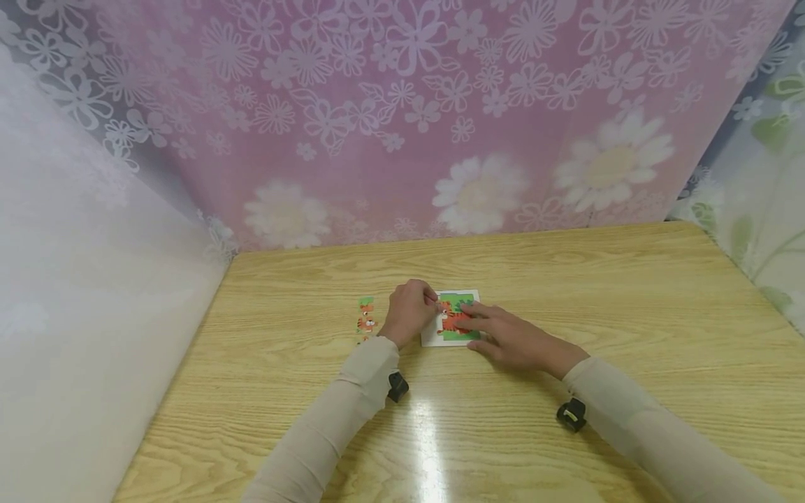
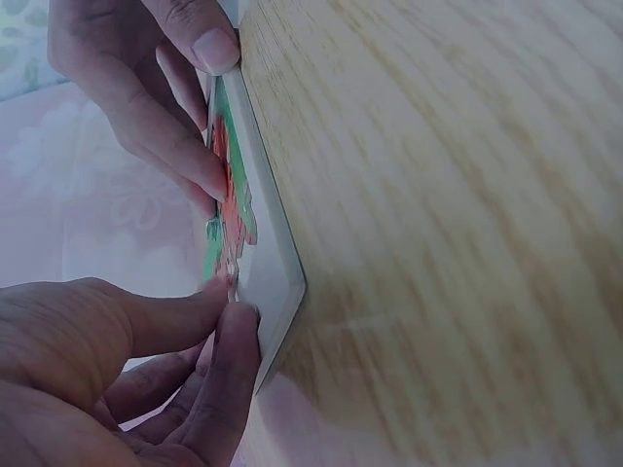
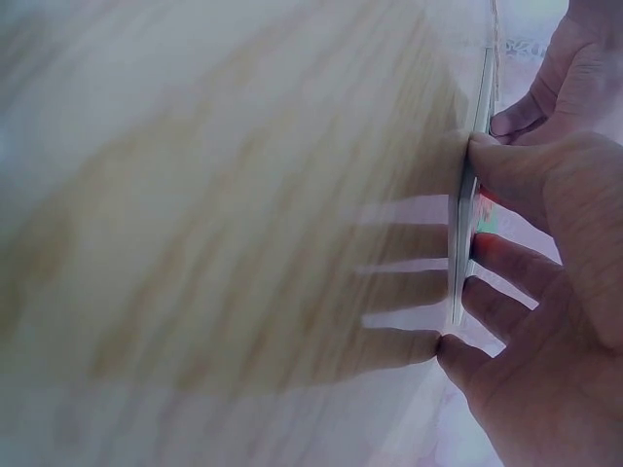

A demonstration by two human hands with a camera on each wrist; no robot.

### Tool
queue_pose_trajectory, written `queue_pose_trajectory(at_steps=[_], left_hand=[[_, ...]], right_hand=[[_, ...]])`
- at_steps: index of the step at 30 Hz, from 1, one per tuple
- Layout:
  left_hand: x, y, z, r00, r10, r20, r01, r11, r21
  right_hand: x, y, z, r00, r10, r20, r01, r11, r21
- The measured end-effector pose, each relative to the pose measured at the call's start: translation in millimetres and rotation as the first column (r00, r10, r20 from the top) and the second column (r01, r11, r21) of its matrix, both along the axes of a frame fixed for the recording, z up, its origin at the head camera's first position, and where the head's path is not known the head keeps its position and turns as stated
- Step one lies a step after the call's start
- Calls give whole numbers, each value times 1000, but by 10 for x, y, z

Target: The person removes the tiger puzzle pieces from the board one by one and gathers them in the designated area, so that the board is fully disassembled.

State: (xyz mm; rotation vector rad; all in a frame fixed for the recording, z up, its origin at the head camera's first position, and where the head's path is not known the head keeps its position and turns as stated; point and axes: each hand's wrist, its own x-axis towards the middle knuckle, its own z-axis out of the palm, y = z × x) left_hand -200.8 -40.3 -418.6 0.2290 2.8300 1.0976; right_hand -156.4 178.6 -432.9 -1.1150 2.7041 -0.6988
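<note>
A white-bordered puzzle board (image 1: pixel 430 339) lies on the table, with a partly filled picture of an orange tiger (image 1: pixel 450 323) on green. My left hand (image 1: pixel 410 309) is at its left side, thumb and index finger pinching a small puzzle piece (image 2: pixel 230 279) against the board surface; most of that piece is hidden by the fingertips. From the right, my right hand (image 1: pixel 512 337) rests its spread, fairly straight fingers on the picture. In the right wrist view, that hand's thumb touches the board's near edge (image 3: pixel 465 219).
Left of my left hand, several loose puzzle pieces (image 1: pixel 367 321) with tiger parts lie in a column on the wooden table (image 1: pixel 283 419). A pink floral curtain (image 1: pixel 377 175) hangs behind the table's far edge, and a pale one (image 1: pixel 82 279) at the left.
</note>
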Motion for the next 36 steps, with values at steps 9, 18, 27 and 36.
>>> queue_pose_trajectory(at_steps=[9, 18, 27, 36], left_hand=[[5, -43, -2, 999, 32, 14, -33, 997, 76], [7, -62, -1, 1000, 27, 5, -28, 994, 106], [20, -149, 21, 1000, 17, -6, -16, 989, 146], [23, -354, 55, 1000, 31, 4, -31, 987, 156]], right_hand=[[-3, -5, -3, 1000, -2, -4, 2, 1000, 8], [4, -17, 33, 1000, 5, -8, -5, 1000, 6], [4, -16, 29, 1000, -2, 19, 2, 1000, 8], [16, -6, 28, 999, -9, 35, 9, 1000, 3]])
